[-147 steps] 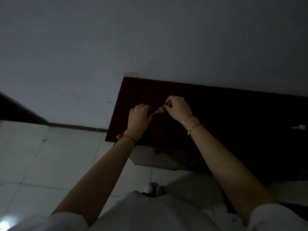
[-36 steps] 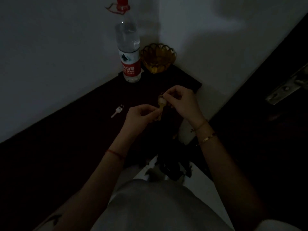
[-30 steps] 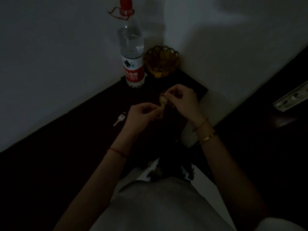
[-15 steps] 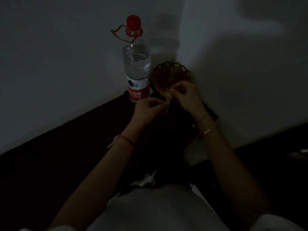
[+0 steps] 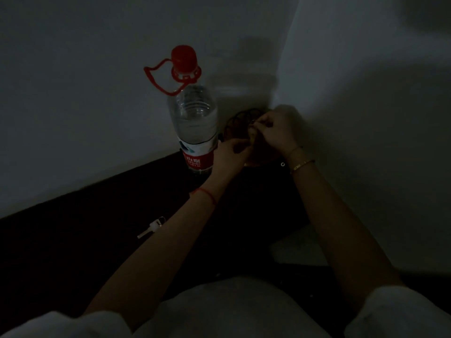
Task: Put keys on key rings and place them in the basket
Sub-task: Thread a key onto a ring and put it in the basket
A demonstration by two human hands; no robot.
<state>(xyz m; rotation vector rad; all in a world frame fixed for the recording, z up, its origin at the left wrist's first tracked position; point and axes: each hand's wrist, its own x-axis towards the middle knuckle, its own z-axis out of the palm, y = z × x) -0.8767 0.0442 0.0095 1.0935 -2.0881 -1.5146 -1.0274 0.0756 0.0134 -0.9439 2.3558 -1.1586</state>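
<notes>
The scene is very dim. A small brown basket (image 5: 240,118) with a scalloped rim stands in the wall corner on a dark table. My right hand (image 5: 278,129) is over the basket, fingers pinched on a brass key on its ring (image 5: 253,132), which shows only faintly. My left hand (image 5: 230,152) is just in front of the basket, fingers curled close to the key; whether it touches the key is hidden. A silver key with a ring (image 5: 152,226) lies on the table beside my left forearm. A loose small ring (image 5: 282,164) lies near my right wrist.
A large clear water bottle (image 5: 195,123) with a red cap, red carry loop and red label stands just left of the basket, against the wall. The dark table's (image 5: 73,240) edge runs close to my body. Walls close in behind and to the right.
Both hands have carried the brass key from over the table's middle to the basket in the corner. The view has tilted up, so the bottle and basket sit lower and nearer.
</notes>
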